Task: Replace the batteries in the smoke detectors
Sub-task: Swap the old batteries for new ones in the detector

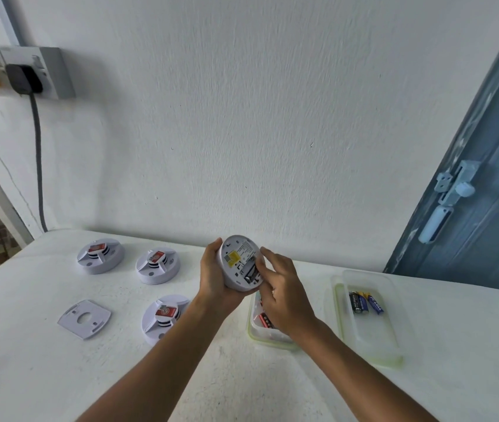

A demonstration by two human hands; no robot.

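Head view shows us mid-swap on one smoke detector (240,263); our left hand (213,275) cups it from behind, fingers curled round its rim, its back turned toward us; our right hand (281,295) has fingertips (261,264) bent into the open battery bay, though we cannot tell whether they pinch a cell; we judge the next move needs fresh batteries (364,302) from the tray (391,336), well right of those fingertips.
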